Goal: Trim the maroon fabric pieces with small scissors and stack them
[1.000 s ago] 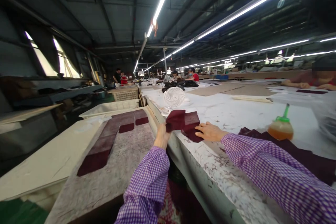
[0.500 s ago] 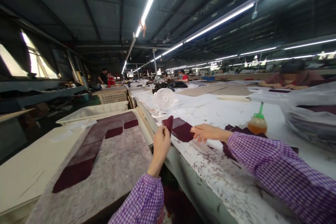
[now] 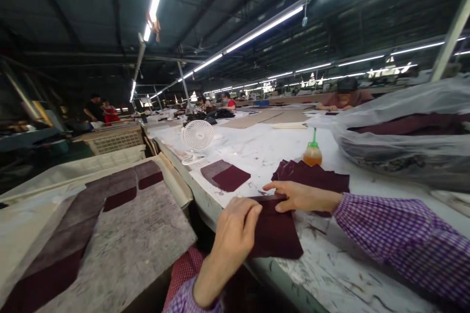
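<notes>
A dark maroon fabric piece (image 3: 276, 232) lies flat at the near edge of the long white table (image 3: 330, 264). My left hand (image 3: 235, 234) rests on its left side, fingers extended and pressed onto the cloth. My right hand (image 3: 293, 195) presses the piece's far edge with flat fingers. Farther along the table lie two overlapping maroon pieces (image 3: 225, 175) and a fanned stack of maroon pieces (image 3: 312, 176). Both sleeves are purple check.
A glue bottle with a green tip (image 3: 312, 152) and a small white fan (image 3: 198, 136) stand on the table. A plastic bag of maroon fabric (image 3: 404, 142) lies at right. At left, a board (image 3: 121, 239) carries a row of maroon pieces. Other people work in the distance.
My hands left the two overlapping pieces by the fan and came nearer to me. They now press a single maroon piece at the table's near edge. The camera turned right.
</notes>
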A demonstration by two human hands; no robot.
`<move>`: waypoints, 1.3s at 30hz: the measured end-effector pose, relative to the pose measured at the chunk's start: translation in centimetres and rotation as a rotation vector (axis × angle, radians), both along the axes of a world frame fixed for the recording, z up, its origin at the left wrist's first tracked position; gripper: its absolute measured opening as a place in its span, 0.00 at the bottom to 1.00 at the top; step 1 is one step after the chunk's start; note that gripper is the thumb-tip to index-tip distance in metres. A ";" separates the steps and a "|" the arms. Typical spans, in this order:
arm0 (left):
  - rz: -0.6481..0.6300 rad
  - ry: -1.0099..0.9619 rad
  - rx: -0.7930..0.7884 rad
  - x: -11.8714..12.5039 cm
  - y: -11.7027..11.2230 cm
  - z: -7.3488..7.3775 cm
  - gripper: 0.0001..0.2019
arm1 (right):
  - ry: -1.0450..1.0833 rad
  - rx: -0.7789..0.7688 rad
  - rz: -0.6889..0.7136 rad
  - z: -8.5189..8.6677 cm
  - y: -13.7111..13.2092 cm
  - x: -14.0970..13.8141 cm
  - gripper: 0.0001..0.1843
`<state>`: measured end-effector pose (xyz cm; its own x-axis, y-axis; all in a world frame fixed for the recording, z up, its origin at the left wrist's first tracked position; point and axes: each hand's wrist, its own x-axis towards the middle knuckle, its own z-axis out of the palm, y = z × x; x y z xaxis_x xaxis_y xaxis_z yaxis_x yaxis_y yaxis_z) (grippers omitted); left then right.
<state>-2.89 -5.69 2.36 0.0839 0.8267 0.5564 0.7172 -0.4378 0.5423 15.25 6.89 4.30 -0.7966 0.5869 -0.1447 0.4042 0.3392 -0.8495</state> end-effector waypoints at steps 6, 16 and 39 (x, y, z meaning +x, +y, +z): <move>0.047 0.082 -0.035 -0.9 4.4 2.2 0.13 | 0.084 -0.257 0.099 1.7 0.1 1.3 0.36; -0.032 0.050 -0.375 0.5 5.3 1.2 0.11 | 0.006 0.061 0.190 0.0 0.5 0.6 0.29; 0.042 0.234 -0.246 2.0 6.1 -2.2 0.11 | -0.315 0.905 0.148 1.1 1.4 2.5 0.09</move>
<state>-0.92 0.37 0.18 0.1490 0.9393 0.3091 0.8491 -0.2818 0.4469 17.79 8.32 5.40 -0.8733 0.4783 0.0929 0.4694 0.8770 -0.1023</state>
